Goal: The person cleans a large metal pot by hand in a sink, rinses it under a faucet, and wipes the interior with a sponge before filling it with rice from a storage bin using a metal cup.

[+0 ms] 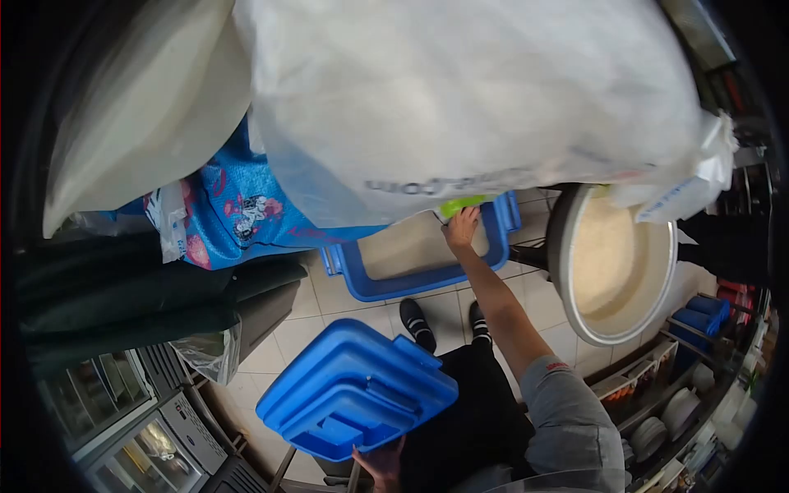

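Note:
My left hand [382, 462] grips the edge of a blue plastic lid [349, 378], which is tilted beside my leg. With the other arm stretched forward, my right hand [463, 228] is closed on a bright green object [462, 203] over a blue bin [403, 287]. Its exact kind cannot be made out, because a white sack hides part of it. Pale grain that looks like rice [411, 249] lies in the bin. To the right of my right arm stands a large round pot [567, 271] with similar pale grain inside.
A big white sack [477, 90] overhangs the bin's far side, with a blue printed bag [246, 209] beneath it. Dark green cloth [123, 287] hangs at left above a glass-fronted appliance [148, 452]. Shelves with bowls [678, 411] line the right. My shoes [417, 324] stand on tiles.

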`<state>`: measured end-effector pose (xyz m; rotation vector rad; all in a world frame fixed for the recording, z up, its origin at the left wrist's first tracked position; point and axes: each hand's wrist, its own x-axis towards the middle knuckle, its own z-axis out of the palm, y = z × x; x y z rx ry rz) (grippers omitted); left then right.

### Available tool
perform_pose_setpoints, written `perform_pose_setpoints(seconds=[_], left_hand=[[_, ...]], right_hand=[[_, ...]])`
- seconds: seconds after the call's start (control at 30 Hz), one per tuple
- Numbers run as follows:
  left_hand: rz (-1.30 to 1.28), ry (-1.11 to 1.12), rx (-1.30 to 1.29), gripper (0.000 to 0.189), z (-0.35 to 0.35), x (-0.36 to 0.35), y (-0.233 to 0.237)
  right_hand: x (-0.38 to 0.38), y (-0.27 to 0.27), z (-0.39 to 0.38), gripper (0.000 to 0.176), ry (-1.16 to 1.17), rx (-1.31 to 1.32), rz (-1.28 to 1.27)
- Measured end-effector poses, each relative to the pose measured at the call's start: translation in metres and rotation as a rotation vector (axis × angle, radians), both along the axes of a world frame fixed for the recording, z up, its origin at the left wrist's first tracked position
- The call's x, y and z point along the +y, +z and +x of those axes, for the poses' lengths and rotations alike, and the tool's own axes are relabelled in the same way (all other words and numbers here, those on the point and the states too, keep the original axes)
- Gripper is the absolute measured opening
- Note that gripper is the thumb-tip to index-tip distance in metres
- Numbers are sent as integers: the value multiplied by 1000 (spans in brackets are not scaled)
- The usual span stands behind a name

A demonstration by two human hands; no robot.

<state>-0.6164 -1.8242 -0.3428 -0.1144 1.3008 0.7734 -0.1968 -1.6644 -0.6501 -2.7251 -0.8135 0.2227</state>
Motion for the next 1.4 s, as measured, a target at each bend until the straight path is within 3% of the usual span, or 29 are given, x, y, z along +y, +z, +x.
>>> perform_pose_setpoints(seconds=[0.1, 0.23, 0.33, 0.47, 0.57, 0.73, 0.9, 1.0, 1.1, 1.17, 1.23, 1.3, 1.4], left_hand=[[99, 58, -58, 76, -16, -4, -14], [76, 147, -51, 78, -17, -1, -10], [44, 143, -84, 78, -16, 5, -10], [50, 111, -85, 78, -11, 9, -3], [37, 117, -46, 77, -18, 1, -6], [-23, 99, -57, 77, -24, -8, -7], [-17, 17, -55, 79, -22, -16, -9], [-99, 25, -44, 81, -9, -16, -11], [-162, 39, -84, 83, -12, -17, -20], [-189, 25, -94, 85, -11, -16, -24], [-199, 7, -79, 87, -4, -20, -24], [-211, -19, -53, 89, 0, -22, -27], [-227, -78, -10, 96, -2, -24, -35]], right_hand=[[21, -57, -64, 84, 13, 73, -17], [45, -66, -126, 92, -215, 511, 133], [34, -29, -87, 85, -339, 1604, 309], [3, -17, -62, 73, -367, 1880, 451], [-24, 12, -39, 74, -255, 2002, 564], [-32, 51, -34, 66, -304, 2006, 649], [-95, 143, -21, 56, -468, 2016, 837], [-155, 201, -5, 56, -497, 2016, 1079], [-209, 279, 21, 57, -611, 1777, 1379], [-233, 341, 47, 61, -710, 1398, 1390], [-266, 346, 82, 71, -700, 870, 1139], [-292, 343, 117, 80, -466, 119, 783], [-300, 372, 146, 87, -411, -202, 456]])
